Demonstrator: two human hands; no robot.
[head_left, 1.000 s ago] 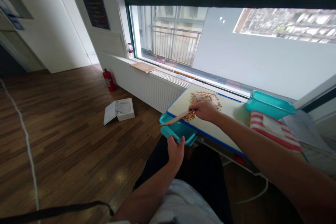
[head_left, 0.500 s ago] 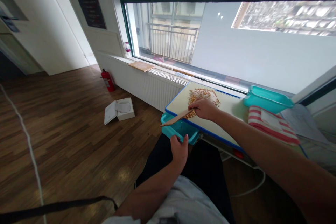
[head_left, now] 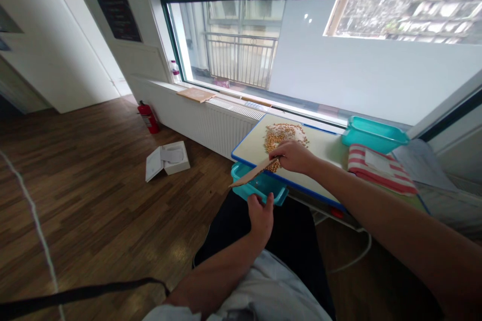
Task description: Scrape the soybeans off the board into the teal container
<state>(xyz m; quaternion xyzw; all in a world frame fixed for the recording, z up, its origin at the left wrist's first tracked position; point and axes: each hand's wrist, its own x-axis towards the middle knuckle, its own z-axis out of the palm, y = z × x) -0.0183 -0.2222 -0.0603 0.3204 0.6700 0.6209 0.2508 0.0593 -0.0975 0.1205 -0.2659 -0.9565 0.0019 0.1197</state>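
Observation:
My right hand is closed round a flat wooden scraper at the near edge of a cream board with a blue rim. The scraper's blade pushes a small heap of brown grains toward that edge. A larger spread of brown grains lies farther back on the board. Below the edge sits a teal plastic tray. My left hand grips the tray's near rim from underneath, above my lap.
A second teal tray stands at the board's far right, beside a red-and-white striped cloth. A white radiator runs under the window. On the wooden floor lie an open white box and a red fire extinguisher.
My right hand has drawn the scraper and a small heap of grains toward the board's near edge. The view has shifted slightly; my left hand stays on the tray.

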